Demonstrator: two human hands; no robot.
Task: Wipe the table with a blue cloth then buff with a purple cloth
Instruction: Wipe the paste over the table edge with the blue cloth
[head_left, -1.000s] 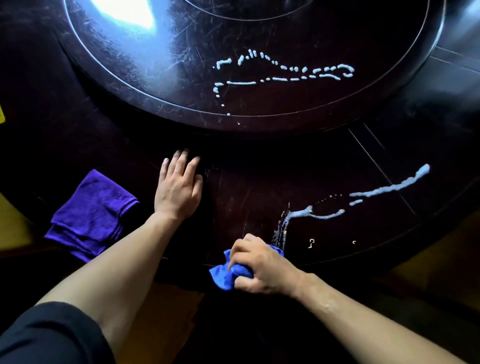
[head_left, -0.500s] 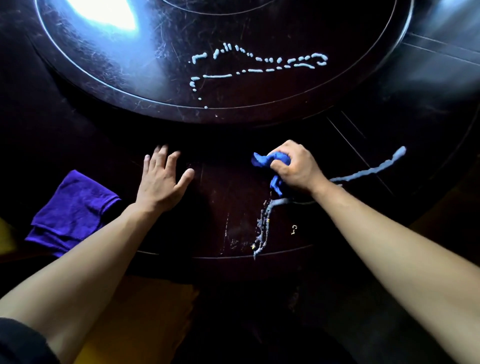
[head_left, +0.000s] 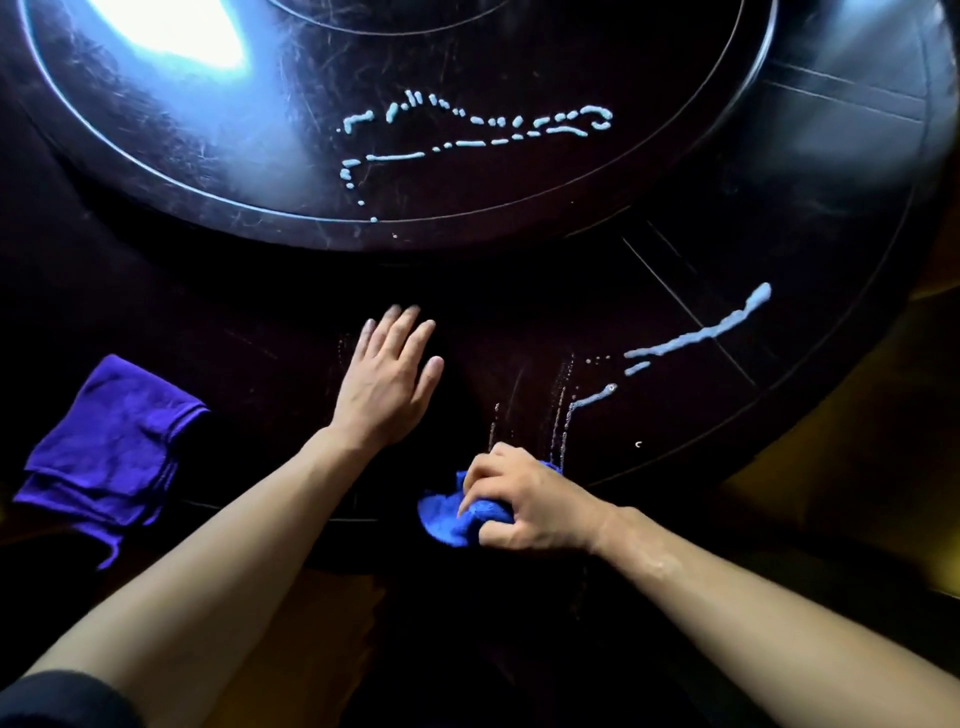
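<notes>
R hand (head_left: 535, 506) back at near edge | fingers bunched round blue cloth (head_left: 452, 522) | L hand (head_left: 387, 382) flat, open

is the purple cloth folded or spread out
Folded. The purple cloth lies at the table's near left edge with stacked layers showing along its lower side, untouched by either hand.

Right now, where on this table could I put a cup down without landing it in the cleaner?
Bare wood lies between the left hand and the right hand, and between the purple cloth and the left hand. Avoid the outer ring's right side, streaked with pale cleaner, and the turntable, where dotted lines run. The near edge holds the blue cloth.
</notes>
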